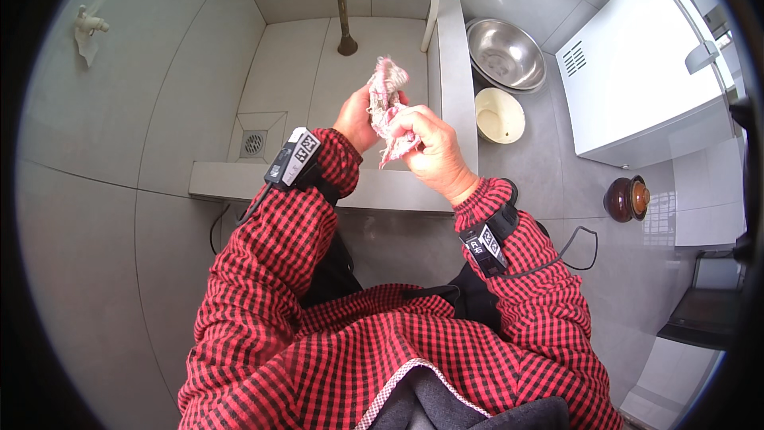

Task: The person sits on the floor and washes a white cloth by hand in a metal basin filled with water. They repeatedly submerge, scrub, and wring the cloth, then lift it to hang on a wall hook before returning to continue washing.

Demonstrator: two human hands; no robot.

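Note:
A crumpled pink-and-white rag [387,86], worn and bunched up, is gripped between my two hands over the low tiled basin [294,56]. My left hand [355,121] is closed round its left side, with most of its fingers hidden behind the cloth. From the right, my right hand [434,148] is closed on the lower part, its fingers curled round the fabric. A loose end of the rag hangs below, between the hands.
A floor drain [254,142] and a brown pipe [344,28] are in the basin, edged by a raised ledge [398,191]. To the right stand steel bowls [509,56], a cream bowl [500,115], a white cabinet [637,64] and a brown lidded pot [626,198].

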